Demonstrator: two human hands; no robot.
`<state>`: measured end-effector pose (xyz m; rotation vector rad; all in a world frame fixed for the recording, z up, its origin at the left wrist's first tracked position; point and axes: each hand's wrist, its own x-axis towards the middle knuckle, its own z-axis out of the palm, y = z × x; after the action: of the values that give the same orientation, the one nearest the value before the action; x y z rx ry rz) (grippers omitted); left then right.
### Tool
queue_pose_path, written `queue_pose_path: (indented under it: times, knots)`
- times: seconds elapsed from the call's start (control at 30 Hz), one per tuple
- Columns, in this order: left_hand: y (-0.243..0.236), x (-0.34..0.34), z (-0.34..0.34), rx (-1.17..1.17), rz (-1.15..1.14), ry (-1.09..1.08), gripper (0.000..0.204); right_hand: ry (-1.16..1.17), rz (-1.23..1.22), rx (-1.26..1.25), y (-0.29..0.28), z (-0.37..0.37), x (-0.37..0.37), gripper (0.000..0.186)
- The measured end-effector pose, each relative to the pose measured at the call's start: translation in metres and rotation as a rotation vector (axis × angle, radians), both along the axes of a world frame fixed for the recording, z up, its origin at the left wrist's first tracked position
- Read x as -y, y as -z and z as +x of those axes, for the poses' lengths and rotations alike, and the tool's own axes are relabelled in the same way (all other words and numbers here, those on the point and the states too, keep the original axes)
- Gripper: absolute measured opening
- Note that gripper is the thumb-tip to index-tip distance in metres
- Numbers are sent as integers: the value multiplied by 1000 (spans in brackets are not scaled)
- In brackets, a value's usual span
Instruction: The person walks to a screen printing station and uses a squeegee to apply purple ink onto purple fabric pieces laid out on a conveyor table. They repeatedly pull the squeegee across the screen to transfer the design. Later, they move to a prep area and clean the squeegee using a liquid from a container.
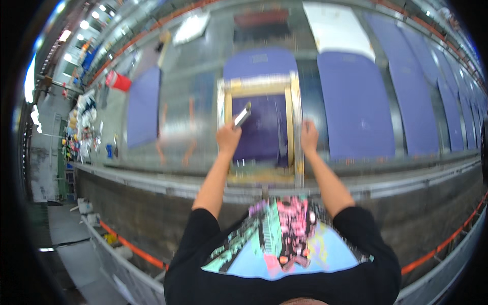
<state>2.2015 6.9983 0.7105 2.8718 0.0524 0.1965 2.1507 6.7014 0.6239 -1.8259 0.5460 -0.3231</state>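
Observation:
A rectangular screen-printing frame [296,107] lies on a purple fabric panel [259,62], whose rounded far end shows beyond it. Dark purple mesh [262,132] fills its middle, with yellowish tape along the inner border. My left hand [229,136] is closed round a short, pale bar-shaped tool with a darker tip [244,115], angled over the mesh at the frame's left side; motion blur hides its exact kind. At the frame's right bar, my right hand [309,136] is closed, its fingers curled against the bar.
More purple panels lie in a row on the long table, one close right [356,101] and one left [144,107]. A red container [118,81] stands far left. White sheets [338,29] lie at the back. A metal rail [356,193] edges the table before me.

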Motion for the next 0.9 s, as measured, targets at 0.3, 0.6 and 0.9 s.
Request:
queue_pose_path:
  times: [0.3,0.6,0.9]
  knots:
    - [2,108,72,-61,-78,136,38,36,2,40,-18,0,0,17]
    - [27,65,-41,-35,5,673,37,46,-36,180,0,3,0,13]
    - [22,7,-136,-119,-35,657,43,-50,9,87,2,6,11,19]
